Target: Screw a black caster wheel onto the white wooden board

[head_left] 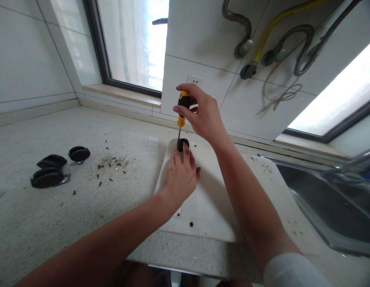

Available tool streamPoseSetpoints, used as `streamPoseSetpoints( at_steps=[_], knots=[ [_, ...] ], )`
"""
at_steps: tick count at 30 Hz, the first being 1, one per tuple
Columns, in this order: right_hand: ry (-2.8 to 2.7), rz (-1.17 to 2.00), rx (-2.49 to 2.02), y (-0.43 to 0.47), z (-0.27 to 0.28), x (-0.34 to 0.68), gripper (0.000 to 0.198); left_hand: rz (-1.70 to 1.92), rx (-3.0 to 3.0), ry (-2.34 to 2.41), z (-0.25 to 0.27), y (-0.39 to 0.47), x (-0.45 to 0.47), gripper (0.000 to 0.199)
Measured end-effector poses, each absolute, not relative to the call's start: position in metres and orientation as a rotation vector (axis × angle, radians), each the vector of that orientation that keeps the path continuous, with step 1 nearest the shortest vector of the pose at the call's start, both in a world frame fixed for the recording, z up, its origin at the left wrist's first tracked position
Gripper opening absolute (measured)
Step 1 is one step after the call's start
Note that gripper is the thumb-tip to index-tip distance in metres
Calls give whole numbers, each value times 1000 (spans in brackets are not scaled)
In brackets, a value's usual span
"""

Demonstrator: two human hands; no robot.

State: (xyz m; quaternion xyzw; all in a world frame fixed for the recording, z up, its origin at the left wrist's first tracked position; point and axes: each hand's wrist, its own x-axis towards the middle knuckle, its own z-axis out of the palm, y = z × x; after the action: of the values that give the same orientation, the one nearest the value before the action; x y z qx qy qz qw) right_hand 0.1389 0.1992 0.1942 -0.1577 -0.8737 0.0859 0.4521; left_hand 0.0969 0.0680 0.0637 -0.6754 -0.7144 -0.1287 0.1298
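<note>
My right hand (204, 113) is closed around the yellow-and-black handle of a screwdriver (181, 120), which stands nearly upright. Its thin shaft reaches down to a small black caster wheel (182, 142) at the far left corner of a white board (211, 215). The tip itself cannot be made out. Fingers of my left hand (181, 175) press against the near side of this wheel and hold it on the board; the hand partly covers it. Dark holes show in the board, one near its front edge.
Several similar black casters (47, 178) with metal plates lie on the speckled counter (92, 231) at left. Loose screws (113, 161) and dirt are scattered near them. Right of the board are another white panel (277, 199) and a metal sink (319, 203). Pipes (270, 26) hang on the tiled wall.
</note>
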Motion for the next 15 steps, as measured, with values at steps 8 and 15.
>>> streamPoseSetpoints(
  at_steps=[8, 15],
  knots=[
    [-2175, 251, -375, 198, 196, 139, 43, -397, -1944, -2046, 60, 69, 97, 74],
    [-2175, 227, -441, 192, 198, 139, 37, -353, -1939, -2046, 62, 69, 97, 74]
  ],
)
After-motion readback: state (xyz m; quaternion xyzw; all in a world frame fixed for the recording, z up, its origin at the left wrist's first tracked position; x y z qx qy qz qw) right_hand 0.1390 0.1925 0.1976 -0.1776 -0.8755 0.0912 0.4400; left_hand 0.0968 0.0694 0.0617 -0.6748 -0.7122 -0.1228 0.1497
